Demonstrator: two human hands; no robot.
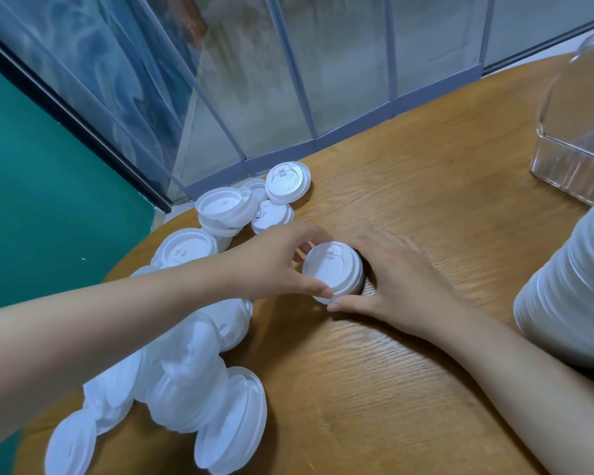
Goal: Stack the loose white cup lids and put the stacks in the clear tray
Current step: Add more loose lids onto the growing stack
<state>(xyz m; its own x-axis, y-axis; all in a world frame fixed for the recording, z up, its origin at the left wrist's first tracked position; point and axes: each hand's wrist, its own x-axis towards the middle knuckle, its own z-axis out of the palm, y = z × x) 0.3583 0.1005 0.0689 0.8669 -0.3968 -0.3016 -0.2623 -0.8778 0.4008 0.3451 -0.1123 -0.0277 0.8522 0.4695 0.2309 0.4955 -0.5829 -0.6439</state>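
Note:
A short stack of white cup lids stands on the wooden table at mid-frame. My left hand grips it from the left, thumb at the front rim and fingers curled over the back. My right hand cups it from the right, thumb tip at the lower edge. Loose white lids lie piled along the table's left side, with more farther back. The clear tray sits at the far right edge of the table.
A tall stack of white lids lies blurred at the right, near my right forearm. A glass partition with grey frame runs behind the table. The table's rounded left edge drops to a green floor.

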